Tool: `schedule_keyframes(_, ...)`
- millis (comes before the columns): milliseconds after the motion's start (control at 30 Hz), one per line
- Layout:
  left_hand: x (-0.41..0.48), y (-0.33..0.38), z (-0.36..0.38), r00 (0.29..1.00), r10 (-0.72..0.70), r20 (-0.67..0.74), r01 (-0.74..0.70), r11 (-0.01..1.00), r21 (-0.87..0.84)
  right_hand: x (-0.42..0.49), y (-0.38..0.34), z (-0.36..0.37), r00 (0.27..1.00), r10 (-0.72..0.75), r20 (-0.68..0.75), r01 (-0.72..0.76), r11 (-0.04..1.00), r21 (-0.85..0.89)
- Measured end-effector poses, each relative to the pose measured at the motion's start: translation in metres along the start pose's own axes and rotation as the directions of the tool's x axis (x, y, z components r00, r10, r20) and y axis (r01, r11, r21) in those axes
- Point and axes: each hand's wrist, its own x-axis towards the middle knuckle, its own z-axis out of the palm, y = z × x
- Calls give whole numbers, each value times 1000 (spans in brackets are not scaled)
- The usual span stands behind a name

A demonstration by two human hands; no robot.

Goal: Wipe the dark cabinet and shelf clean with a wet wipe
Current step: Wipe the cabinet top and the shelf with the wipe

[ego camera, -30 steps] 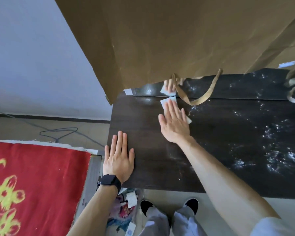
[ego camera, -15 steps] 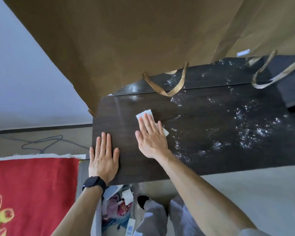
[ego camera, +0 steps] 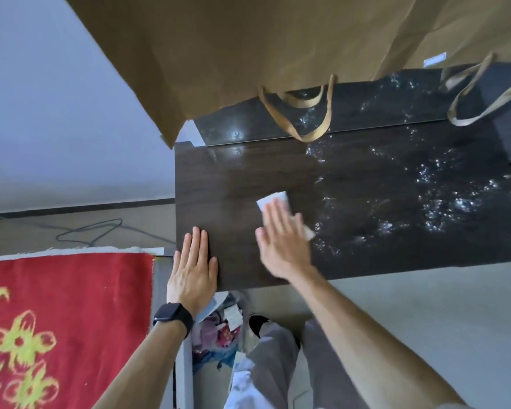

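The dark wood-grain cabinet top fills the middle of the view, with wet glistening streaks over its right half. A white wet wipe lies flat on it near the middle. My right hand presses down on the wipe with straight fingers, and the wipe's corners stick out past the fingertips and on the right. My left hand rests flat on the cabinet's near left corner, a black watch on its wrist. A glossy dark shelf strip runs along the back of the cabinet.
A big brown paper bag hangs over the back of the cabinet, its handles drooping onto the shelf. A red rug lies at the left, a cable on the floor behind it. A bin of scraps sits below the front edge.
My right hand has slid the wipe from the back edge under the bag towards me, to the middle of the cabinet top. The left hand stays flat on the corner.
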Motion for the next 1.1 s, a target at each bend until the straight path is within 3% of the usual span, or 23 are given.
schedule_keyframes(67, -24, 0, 5, 1000, -22, -16, 21, 999, -42, 2, 28, -11, 978, 210, -1, -210, 978, 6)
schedule_keyframes(133, -44, -1, 9, 998, -53, -23, 51, 995, -90, -2, 17, -10, 957, 290, 3, -289, 953, 88)
schedule_keyframes(200, -62, -6, 12, 998, -66, -19, 63, 990, -123, -19, -28, 3, 987, 163, 2, -162, 980, 112)
schedule_keyframes(300, -80, -18, 16, 998, -54, 18, 55, 994, -95, -58, -92, 29, 979, -195, 63, 185, 974, 127)
schedule_keyframes(400, -85, -20, 16, 1000, -18, 3, 19, 999, -44, -72, -77, 30, 963, -258, 71, 251, 963, 99)
schedule_keyframes(500, -80, -6, 17, 1000, -15, -18, 14, 997, -73, -72, -3, 12, 1000, -6, 18, 7, 1000, -26)
schedule_keyframes(600, -77, 1, 23, 998, -66, -7, 65, 990, -122, -63, 46, -10, 926, 375, -27, -374, 926, 41)
schedule_keyframes(667, -78, -1, 24, 997, -77, -5, 76, 990, -118, -58, 27, -10, 893, 447, -56, -441, 893, 90)
schedule_keyframes(700, -78, -2, 22, 998, -69, -5, 68, 991, -118, -59, 7, -4, 922, 383, -61, -378, 922, 80)
schedule_keyframes(767, -76, -7, 20, 999, -53, 0, 52, 990, -130, -64, -40, 12, 996, 84, -22, -83, 995, 54)
schedule_keyframes(833, -77, -9, 18, 999, -36, 35, 41, 991, -124, -73, -76, 26, 970, -236, 61, 234, 971, 41)
schedule_keyframes(900, -78, -11, 25, 998, -31, 50, 36, 993, -115, -73, -71, 26, 909, -402, 112, 401, 916, 33)
schedule_keyframes(967, -78, -4, 25, 995, -95, -15, 92, 986, -136, -70, -26, 17, 942, -322, 93, 324, 946, -8)
schedule_keyframes(1033, -77, 5, 24, 994, -106, -24, 103, 989, -103, -65, 32, 2, 996, -78, 36, 80, 994, -76)
schedule_keyframes(1100, -79, 7, 23, 996, -88, -32, 84, 992, -97, -61, 64, -12, 987, 161, -5, -161, 985, -62)
